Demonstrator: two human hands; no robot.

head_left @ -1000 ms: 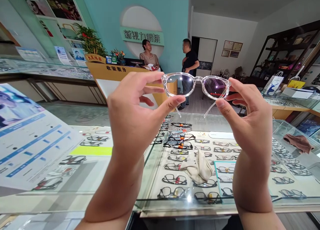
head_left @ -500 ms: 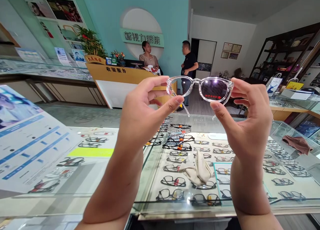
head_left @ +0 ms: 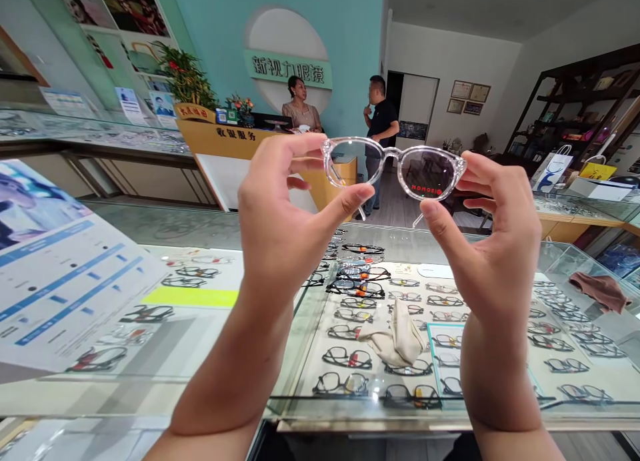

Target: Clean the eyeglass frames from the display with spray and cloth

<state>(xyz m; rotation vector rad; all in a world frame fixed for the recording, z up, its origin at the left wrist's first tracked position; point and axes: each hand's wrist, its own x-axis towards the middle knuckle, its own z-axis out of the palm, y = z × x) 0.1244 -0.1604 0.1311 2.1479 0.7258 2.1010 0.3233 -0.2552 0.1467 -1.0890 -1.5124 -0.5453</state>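
Note:
A pair of clear-framed eyeglasses (head_left: 391, 153) is held up in front of me, above the glass display counter. My left hand (head_left: 295, 201) pinches its left end between thumb and fingers. At the other end, my right hand (head_left: 493, 227) grips the frame the same way. Red lettering shows on the right-hand lens. Both temple arms hang below the lenses, partly hidden by the rims and my thumbs. Under my hands, a crumpled cream cloth (head_left: 395, 337) lies on the counter, over rows of dark-framed eyeglasses (head_left: 347, 357).
A printed board (head_left: 65, 274) stands at the left on the glass counter (head_left: 295, 381). A brown cloth (head_left: 597, 291) lies on the right. Two people, one seated (head_left: 301, 107) and one standing (head_left: 383, 124), are by the wooden reception desk (head_left: 220, 131). White and yellow bags stand far right.
The eyeglasses have tilted slightly and moved a little up and left, with both hands still holding them. The view has shifted slightly. The standing person has raised a hand towards the head.

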